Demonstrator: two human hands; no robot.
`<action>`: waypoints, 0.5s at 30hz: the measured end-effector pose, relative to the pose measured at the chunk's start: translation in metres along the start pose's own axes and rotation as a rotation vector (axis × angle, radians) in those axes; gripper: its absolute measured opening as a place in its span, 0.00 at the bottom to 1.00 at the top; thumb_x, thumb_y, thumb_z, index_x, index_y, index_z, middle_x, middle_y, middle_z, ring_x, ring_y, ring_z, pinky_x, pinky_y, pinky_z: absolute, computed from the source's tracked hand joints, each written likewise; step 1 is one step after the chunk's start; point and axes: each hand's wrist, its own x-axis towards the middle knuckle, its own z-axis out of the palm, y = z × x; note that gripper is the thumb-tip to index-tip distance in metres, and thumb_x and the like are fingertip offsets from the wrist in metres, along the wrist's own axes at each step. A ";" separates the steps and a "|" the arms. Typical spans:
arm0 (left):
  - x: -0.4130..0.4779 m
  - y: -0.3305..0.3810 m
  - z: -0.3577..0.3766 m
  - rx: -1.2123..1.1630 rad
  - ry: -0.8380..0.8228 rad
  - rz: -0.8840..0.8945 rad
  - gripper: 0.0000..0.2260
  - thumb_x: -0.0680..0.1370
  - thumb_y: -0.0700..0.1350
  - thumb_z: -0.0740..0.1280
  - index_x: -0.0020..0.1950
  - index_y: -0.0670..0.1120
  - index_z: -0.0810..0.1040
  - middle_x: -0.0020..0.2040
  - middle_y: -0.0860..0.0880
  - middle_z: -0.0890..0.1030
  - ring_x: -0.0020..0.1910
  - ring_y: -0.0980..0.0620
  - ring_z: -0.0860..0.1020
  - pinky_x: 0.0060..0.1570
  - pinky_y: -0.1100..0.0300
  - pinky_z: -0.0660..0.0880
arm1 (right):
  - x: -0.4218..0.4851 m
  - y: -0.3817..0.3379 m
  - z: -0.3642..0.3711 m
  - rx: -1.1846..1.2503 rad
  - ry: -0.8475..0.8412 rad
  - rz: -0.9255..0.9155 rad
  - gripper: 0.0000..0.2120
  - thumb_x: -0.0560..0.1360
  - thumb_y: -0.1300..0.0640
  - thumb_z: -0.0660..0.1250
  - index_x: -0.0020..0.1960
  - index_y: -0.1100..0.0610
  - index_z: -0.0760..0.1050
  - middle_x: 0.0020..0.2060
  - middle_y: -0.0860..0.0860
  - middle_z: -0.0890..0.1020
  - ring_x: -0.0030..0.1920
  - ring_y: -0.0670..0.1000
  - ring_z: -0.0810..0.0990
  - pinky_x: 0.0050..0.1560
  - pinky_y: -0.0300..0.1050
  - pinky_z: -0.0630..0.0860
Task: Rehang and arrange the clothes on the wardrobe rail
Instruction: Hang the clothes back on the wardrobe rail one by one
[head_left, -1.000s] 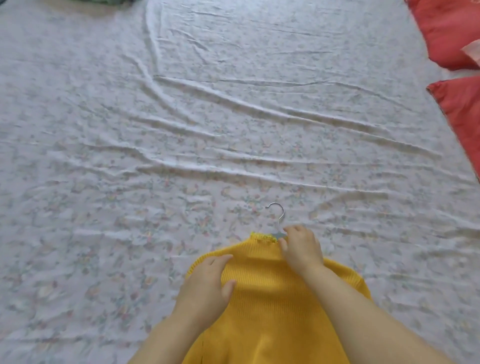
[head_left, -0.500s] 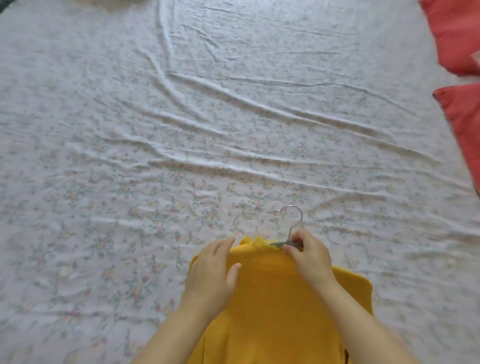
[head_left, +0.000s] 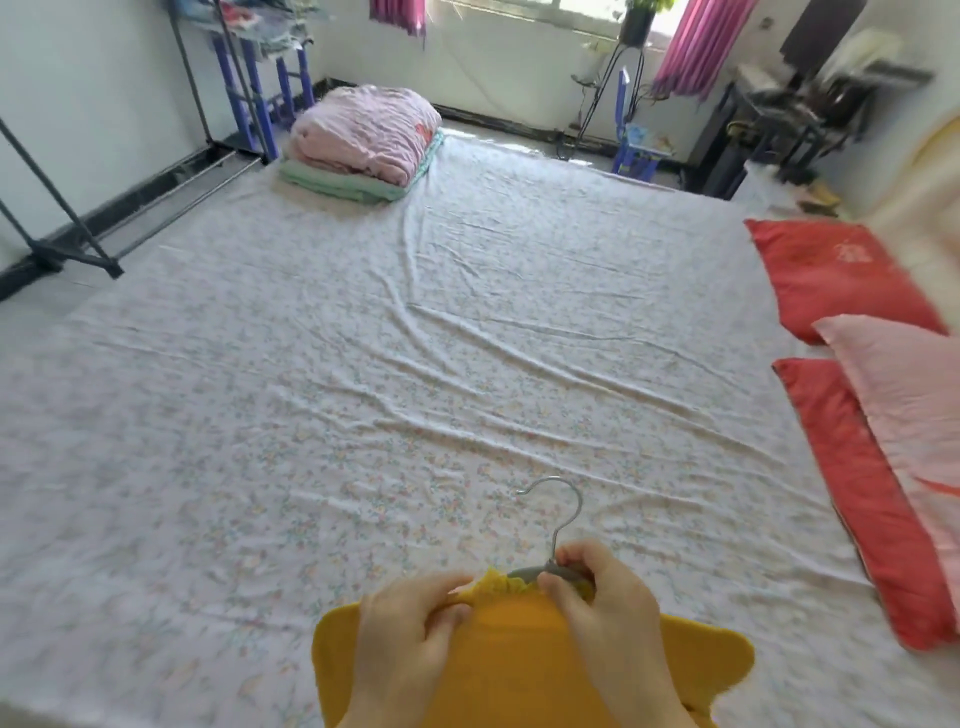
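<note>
Yellow sweater (head_left: 519, 670), bottom centre: left hand (head_left: 415, 629) pinches its collar, right hand (head_left: 610, 597) grips the hanger (head_left: 527, 573), apparently seating it inside for hanging.

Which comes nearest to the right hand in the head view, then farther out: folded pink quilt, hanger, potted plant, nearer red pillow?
1. hanger, gripped by the right hand.
2. nearer red pillow, right bed edge.
3. folded pink quilt, bed's far left.
4. potted plant, by the window beyond.

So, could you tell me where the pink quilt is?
The pink quilt lies at the far left corner of the bed in the head view, atop a folded green blanket.
</note>
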 end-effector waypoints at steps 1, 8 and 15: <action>-0.008 0.007 -0.014 -0.030 0.046 -0.027 0.14 0.64 0.57 0.66 0.44 0.75 0.74 0.38 0.75 0.77 0.42 0.64 0.78 0.46 0.59 0.74 | -0.007 -0.009 -0.002 -0.028 -0.013 -0.072 0.13 0.72 0.58 0.70 0.41 0.41 0.71 0.40 0.39 0.78 0.43 0.38 0.76 0.42 0.26 0.68; -0.071 0.034 -0.110 -0.154 0.312 -0.034 0.24 0.69 0.39 0.74 0.38 0.73 0.77 0.39 0.68 0.81 0.39 0.61 0.80 0.39 0.66 0.76 | -0.043 -0.078 -0.012 -0.252 0.069 -0.719 0.16 0.74 0.48 0.59 0.62 0.43 0.70 0.40 0.40 0.75 0.41 0.41 0.72 0.38 0.26 0.69; -0.164 0.054 -0.206 -0.023 0.621 -0.035 0.10 0.71 0.50 0.72 0.42 0.67 0.76 0.40 0.71 0.79 0.44 0.67 0.77 0.50 0.68 0.72 | -0.086 -0.178 0.008 -0.128 -0.010 -1.063 0.17 0.75 0.48 0.57 0.64 0.41 0.68 0.40 0.42 0.77 0.33 0.41 0.76 0.28 0.35 0.72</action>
